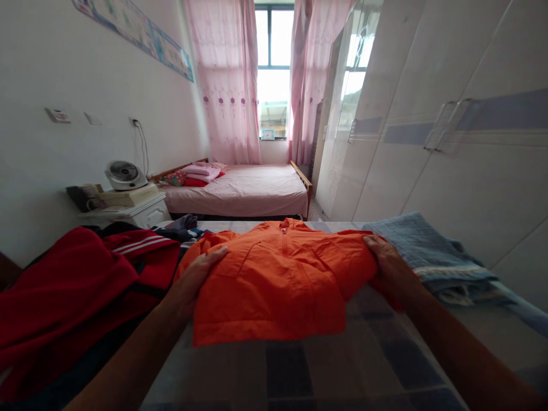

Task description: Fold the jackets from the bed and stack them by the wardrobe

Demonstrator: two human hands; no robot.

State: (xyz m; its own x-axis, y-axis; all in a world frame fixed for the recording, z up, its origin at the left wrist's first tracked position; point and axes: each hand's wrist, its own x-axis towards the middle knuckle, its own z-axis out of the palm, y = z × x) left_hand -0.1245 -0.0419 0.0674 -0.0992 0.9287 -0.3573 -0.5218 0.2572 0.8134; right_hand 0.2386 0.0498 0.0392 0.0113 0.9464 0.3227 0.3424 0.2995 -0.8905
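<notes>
Orange jacket (pixel 274 291) lies spread, collar away from the person, between the left hand (pixel 201 274) and the right hand (pixel 387 260). Each hand holds one side of it, thumb on top; the other fingers are mostly hidden. Beneath and nearer than both hands is a checked sheet (pixel 325 371). Just left of the left hand, red clothing with white stripes (pixel 85 279) is heaped; just right of the right hand is a folded blue cloth (pixel 423 242). Farther ahead of the hands stands a pink-covered bed (pixel 252 188), with a fan (pixel 124 174) to its left and a white wardrobe (pixel 411 171) to its right.
</notes>
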